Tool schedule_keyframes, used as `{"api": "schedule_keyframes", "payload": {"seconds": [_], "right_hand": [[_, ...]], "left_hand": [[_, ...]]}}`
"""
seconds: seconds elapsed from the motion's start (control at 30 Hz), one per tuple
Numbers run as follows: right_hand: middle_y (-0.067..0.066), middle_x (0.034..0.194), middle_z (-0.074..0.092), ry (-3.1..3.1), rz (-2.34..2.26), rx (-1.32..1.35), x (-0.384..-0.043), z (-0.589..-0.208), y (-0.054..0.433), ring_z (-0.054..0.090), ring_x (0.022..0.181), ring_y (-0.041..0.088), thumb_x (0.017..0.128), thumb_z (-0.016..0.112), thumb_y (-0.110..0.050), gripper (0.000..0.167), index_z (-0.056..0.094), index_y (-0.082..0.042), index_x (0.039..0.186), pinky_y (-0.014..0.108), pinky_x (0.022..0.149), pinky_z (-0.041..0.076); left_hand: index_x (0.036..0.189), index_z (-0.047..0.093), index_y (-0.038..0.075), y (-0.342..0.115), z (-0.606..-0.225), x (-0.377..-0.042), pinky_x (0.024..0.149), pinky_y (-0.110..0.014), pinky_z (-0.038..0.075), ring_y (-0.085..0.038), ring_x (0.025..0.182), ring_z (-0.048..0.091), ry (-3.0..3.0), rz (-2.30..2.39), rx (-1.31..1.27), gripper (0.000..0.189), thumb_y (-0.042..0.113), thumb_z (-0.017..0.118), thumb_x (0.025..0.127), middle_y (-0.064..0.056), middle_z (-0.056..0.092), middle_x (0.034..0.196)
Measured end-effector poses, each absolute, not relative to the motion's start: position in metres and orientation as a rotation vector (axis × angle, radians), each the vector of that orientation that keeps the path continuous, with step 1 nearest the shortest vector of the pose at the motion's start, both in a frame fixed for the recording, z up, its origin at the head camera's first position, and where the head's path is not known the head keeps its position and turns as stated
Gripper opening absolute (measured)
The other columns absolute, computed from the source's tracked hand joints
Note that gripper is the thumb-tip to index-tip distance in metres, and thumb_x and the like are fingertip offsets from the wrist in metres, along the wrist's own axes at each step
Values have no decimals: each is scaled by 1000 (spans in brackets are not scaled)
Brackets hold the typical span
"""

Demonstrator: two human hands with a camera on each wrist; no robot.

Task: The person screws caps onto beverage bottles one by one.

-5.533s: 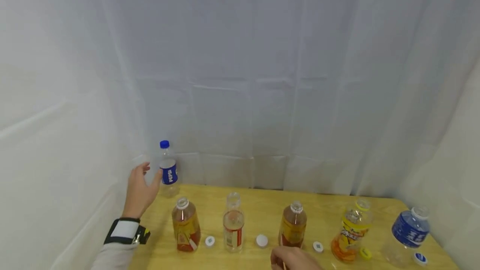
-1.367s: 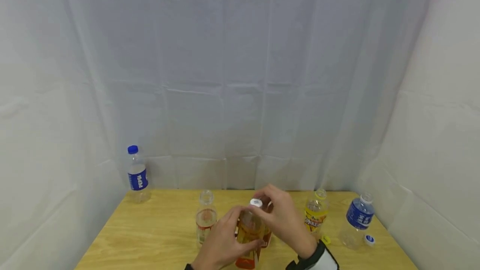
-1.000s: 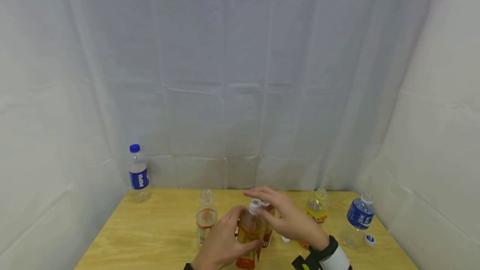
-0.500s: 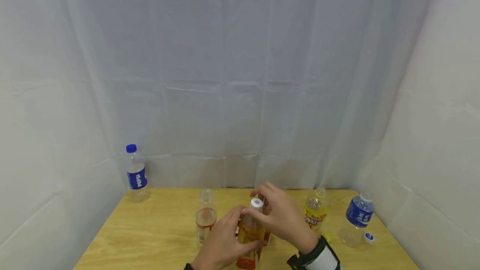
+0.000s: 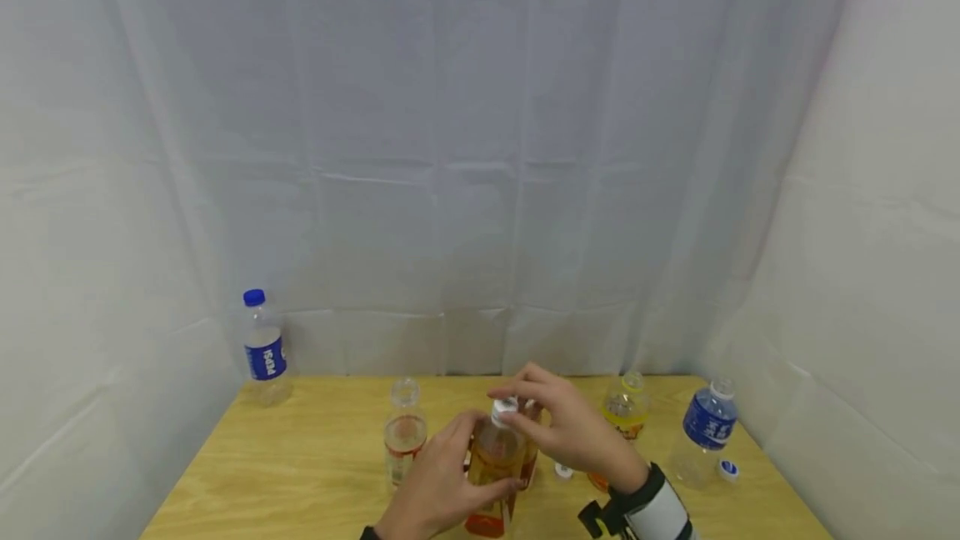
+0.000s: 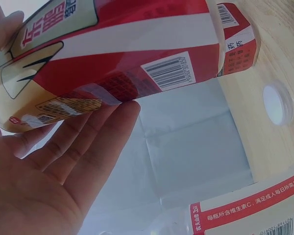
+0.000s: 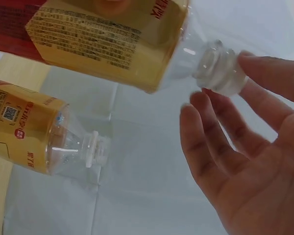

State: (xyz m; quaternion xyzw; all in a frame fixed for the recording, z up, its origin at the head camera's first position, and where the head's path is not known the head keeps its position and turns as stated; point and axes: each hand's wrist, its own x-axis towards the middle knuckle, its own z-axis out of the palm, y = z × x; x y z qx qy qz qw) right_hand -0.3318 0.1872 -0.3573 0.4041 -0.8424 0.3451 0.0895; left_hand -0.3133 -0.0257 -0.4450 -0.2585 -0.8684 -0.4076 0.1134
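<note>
Fingers (image 6: 105, 144) of the left hand (image 5: 438, 482) curl round the gold-and-red bottle (image 5: 497, 465), upright between them and the thumb; thumb and forefinger of the right hand (image 5: 573, 432) pinch its white cap (image 5: 503, 412). Just behind stands a matching bottle (image 7: 27, 129) without its cap; farther left, a clear bottle (image 5: 405, 433) stands on the desk (image 5: 300, 448).

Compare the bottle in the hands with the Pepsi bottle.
The held bottle has a white cap; the Pepsi bottle a blue cap. The held bottle's label is red and gold, the Pepsi bottle's blue. The left hand grips the held bottle; the Pepsi bottle stands untouched. Both are see-through at the neck.
</note>
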Motion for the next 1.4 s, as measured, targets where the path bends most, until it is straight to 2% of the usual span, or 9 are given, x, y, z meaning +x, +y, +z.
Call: {"api": "schedule_keyframes", "payload": {"seconds": [0.17,0.3,0.43,0.57,0.7,0.9,1.07,1.23,1.4], "right_hand": [[-14,93,55,-2554,876,956,-330,-362,176,59,79,8,95,69,-45,21,68,-26,104,24,67,54],[-17,99,57,-2604,835,897,-328,-362,175,59,81,6,93,65,-57,37,67,-29,117,21,67,52],[-14,121,60,-2555,965,1089,-328,-358,181,61,93,7,100,64,-39,38,60,-31,138,26,74,56],[-9,133,60,-2477,1041,1275,-329,-355,185,62,106,8,104,60,-16,39,59,-30,140,29,83,57],[-9,126,62,-2458,1044,1280,-330,-354,184,62,101,8,102,62,-13,35,63,-28,134,27,81,57],[-16,101,57,-2484,987,1034,-328,-356,175,61,85,9,96,72,-31,19,65,-26,113,25,70,56],[-17,100,57,-2505,942,883,-326,-359,169,62,83,11,91,72,-51,33,62,-27,111,21,65,54],[-9,132,59,-2487,1052,1159,-328,-355,177,63,103,13,102,63,-29,38,57,-29,140,27,78,57],[-5,133,61,-2465,1069,1336,-330,-351,184,62,113,12,104,57,-10,38,61,-25,139,31,90,56]], "left_hand": [[141,49,20,-24,-445,-313,74,-23,57,-12,100,67,-2562,-1183,-765,82,73,68,82,2,64,123],[139,50,22,-24,-446,-314,75,-23,57,-9,100,66,-2565,-1163,-758,79,74,67,82,4,63,123],[137,51,21,-25,-446,-314,73,-23,55,-9,98,65,-2540,-1161,-717,78,72,70,81,4,62,121],[140,49,19,-25,-445,-313,71,-22,55,-10,97,65,-2535,-1172,-666,83,73,69,80,2,61,123],[140,49,18,-24,-445,-312,72,-23,56,-12,99,65,-2540,-1153,-637,87,76,67,79,1,61,124],[138,50,18,-24,-444,-312,75,-25,57,-14,102,66,-2535,-1117,-627,85,76,68,79,1,61,127],[139,50,22,-24,-443,-312,77,-26,57,-12,103,65,-2522,-1103,-636,82,75,68,80,3,60,131],[138,50,20,-25,-442,-312,77,-28,58,-13,102,65,-2507,-1129,-644,80,72,71,80,3,60,127],[141,49,19,-26,-440,-311,74,-26,58,-14,101,66,-2528,-1167,-632,85,75,68,80,1,61,125]]}}
